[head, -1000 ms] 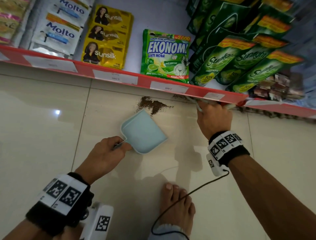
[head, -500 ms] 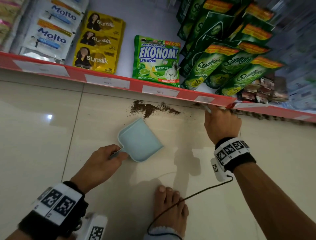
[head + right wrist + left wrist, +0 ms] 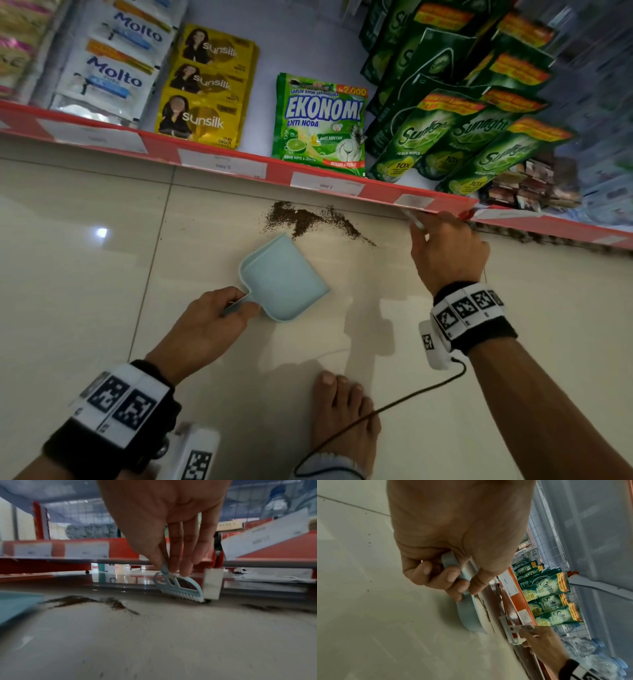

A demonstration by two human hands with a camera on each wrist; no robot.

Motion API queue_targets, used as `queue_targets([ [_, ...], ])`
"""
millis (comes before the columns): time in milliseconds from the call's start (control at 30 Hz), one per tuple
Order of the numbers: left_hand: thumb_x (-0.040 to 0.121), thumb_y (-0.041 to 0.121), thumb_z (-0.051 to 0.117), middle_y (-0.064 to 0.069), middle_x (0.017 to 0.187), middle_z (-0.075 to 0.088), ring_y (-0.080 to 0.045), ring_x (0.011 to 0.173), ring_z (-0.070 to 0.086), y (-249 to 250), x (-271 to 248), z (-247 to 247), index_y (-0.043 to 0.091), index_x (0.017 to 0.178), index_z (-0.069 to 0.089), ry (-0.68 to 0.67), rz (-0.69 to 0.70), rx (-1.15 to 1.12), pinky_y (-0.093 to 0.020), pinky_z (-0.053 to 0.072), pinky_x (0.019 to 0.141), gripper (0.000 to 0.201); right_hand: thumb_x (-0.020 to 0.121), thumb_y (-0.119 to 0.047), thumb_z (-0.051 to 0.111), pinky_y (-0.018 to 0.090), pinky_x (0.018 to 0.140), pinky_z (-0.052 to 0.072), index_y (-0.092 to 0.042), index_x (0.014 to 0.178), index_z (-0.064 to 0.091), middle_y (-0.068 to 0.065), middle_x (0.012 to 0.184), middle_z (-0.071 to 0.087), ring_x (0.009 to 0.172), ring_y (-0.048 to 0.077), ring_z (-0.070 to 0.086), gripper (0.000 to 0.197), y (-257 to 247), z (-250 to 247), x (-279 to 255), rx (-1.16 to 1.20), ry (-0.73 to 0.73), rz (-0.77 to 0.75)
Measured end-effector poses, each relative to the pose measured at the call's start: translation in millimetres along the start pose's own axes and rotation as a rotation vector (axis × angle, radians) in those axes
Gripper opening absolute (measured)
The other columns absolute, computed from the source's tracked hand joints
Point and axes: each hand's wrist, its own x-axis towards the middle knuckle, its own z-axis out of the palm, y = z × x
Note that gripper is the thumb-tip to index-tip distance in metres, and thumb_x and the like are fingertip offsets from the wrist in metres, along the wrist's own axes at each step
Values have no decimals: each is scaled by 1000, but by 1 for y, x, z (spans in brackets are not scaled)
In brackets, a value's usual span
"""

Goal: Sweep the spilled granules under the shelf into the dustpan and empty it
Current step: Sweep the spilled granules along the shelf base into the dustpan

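Fingers of my left hand (image 3: 205, 325) curl round the dustpan (image 3: 282, 277) handle, wrist low over the floor (image 3: 85, 274). Its long axis runs from that handle toward the shelf (image 3: 222, 164), open lip pointing at the granules (image 3: 305, 219), which lie just beside the shelf's edge. My right hand (image 3: 448, 253) reaches down at the shelf's edge, fingers pointing downward, pinching the brush (image 3: 178, 588) handle; its bristles touch the floor under the shelf, to the right of the pile.
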Motion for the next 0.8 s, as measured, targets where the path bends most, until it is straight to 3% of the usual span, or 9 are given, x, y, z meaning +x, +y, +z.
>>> queue_targets([
  [67,89,38,63,10,53,52,-13,57,47,0,0,0,22,65,56,3,3,-6,-32,38,62,30,98,-33,49,30,61,41,-17,105,70,12,93,67,72,36,63,27,0,9,-2,76,-149,-53],
  [133,89,38,63,11,53,54,-13,58,49,0,0,-1,23,65,57,3,5,-14,-32,39,62,28,100,-29,47,20,52,32,-11,108,69,10,91,65,61,28,55,29,-11,12,-15,188,-245,-202],
  [200,89,38,63,11,53,56,-13,58,50,-1,0,-2,25,65,59,5,3,-17,-31,40,62,27,100,-28,50,22,49,33,-13,111,68,6,86,62,58,27,54,27,-23,9,-30,261,-247,-316],
  [267,88,39,63,12,52,56,-12,57,49,-3,0,-4,28,62,59,8,-1,-19,-31,39,61,28,97,-29,54,24,50,38,-18,110,70,2,81,60,56,26,56,23,-25,6,-32,291,-151,-314],
  [400,89,38,63,12,51,54,-9,54,46,-5,1,-5,36,57,57,8,0,-18,-30,38,59,32,92,-27,60,19,54,30,-23,103,72,2,81,67,55,28,59,16,-2,13,-7,193,31,-185],
  [567,89,40,62,13,50,52,-7,51,44,-3,-2,-4,35,56,55,-8,4,-15,-30,37,57,34,92,-25,56,38,59,46,-23,108,66,17,80,68,69,40,64,19,13,33,10,-3,-143,-47],
  [633,88,40,63,12,51,52,-10,54,46,-2,-1,-3,32,56,54,9,4,-19,-30,38,59,35,92,-22,56,39,62,51,-21,110,65,17,82,69,70,40,65,20,7,37,6,62,-215,-81],
  [700,88,40,63,10,53,52,-12,56,47,-2,-1,-3,27,59,53,15,0,-27,-32,38,60,33,92,-14,57,31,60,49,-13,106,66,15,82,70,66,36,67,17,-6,35,-8,238,-245,-192],
  [800,88,41,62,10,53,51,-12,56,46,-4,-2,-4,24,63,55,17,-13,-37,-32,37,60,31,94,-14,60,32,56,52,-11,115,69,11,85,70,61,31,63,24,-22,23,-32,450,-189,-349],
])
